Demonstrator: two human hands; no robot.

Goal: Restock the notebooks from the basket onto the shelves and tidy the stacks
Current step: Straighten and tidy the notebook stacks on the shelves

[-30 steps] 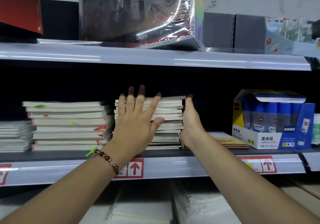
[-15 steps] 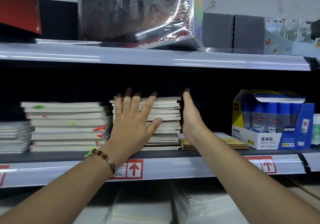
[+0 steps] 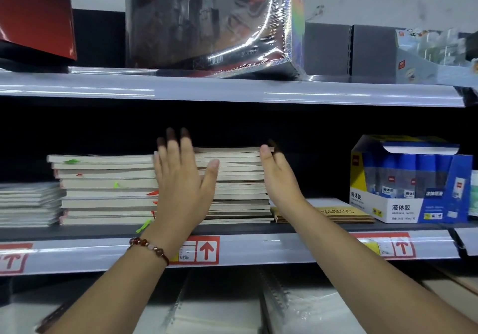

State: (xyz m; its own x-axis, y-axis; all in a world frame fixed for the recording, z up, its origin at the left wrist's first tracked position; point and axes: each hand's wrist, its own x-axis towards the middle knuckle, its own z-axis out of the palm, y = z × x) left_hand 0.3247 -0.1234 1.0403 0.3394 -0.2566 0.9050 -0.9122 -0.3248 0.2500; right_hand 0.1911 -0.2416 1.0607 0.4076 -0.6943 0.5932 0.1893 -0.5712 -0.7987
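Note:
A stack of cream-edged notebooks [image 3: 238,186] stands in the middle of the grey shelf [image 3: 258,229]. My left hand [image 3: 181,178], with a bead bracelet at the wrist, lies flat with straight fingers against the stack's left front, its fingertips reaching over the top into the dark. My right hand [image 3: 280,178] presses flat against the stack's right side, thumb at the top edge. A taller, wider notebook stack [image 3: 106,191] sits directly to the left, touching the middle one. No basket is in view.
A low pile of wrapped notebooks [image 3: 28,204] lies at far left. Thin brown booklets [image 3: 344,213] lie right of the middle stack, then a blue-and-yellow glue box [image 3: 408,181]. A wrapped spiral pack [image 3: 212,20] stands on the upper shelf. Spiral notebooks [image 3: 219,305] fill the lower shelf.
Both hands have slid left with the middle stack, closing the gap to the left stack. My left hand's fingers drew together and now sit at the stack's left edge.

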